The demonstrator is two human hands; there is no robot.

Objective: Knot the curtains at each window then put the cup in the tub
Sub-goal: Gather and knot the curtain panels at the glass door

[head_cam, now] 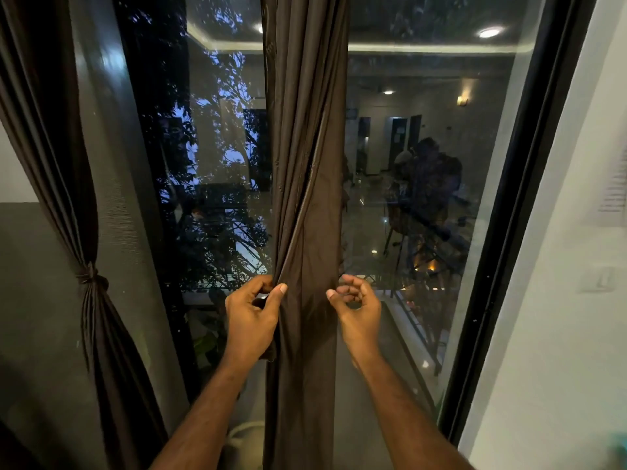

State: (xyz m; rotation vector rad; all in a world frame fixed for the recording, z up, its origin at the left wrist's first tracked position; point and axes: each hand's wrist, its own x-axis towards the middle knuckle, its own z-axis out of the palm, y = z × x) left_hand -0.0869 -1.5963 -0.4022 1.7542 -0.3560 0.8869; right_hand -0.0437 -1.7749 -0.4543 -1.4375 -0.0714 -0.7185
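A tall window [424,164] with dark glass fills most of the view, reflecting a lit room and showing tree branches outside. Down the middle of the window hangs a long brown curtain [305,147], gathered into a loose column of folds and not yet knotted. To the left of the window a second brown curtain [68,164] hangs against a grey wall, already cinched at mid-height by a tight knot [91,277].

The step in hand looks like knotting the middle curtain. The left hand [251,317] grips the curtain's left edge, fingers curled behind the cloth and thumb pressed on the front. The right hand [358,308] hovers just beside the curtain's right edge, fingers curled loosely; it seems to hold nothing, though its fingertips may brush the cloth.

Next, the right hand probably needs to take hold so both can bunch the fabric into a rope, loop it and pull it through.

The black window frame [509,232] runs down the right, with a white wall [559,300] and a pale switch plate [599,279] beyond it. Below the window, left of the curtain's foot, a pale rounded shape [246,439] shows; it cannot be identified. No cup is in view. Nothing blocks the curtain.
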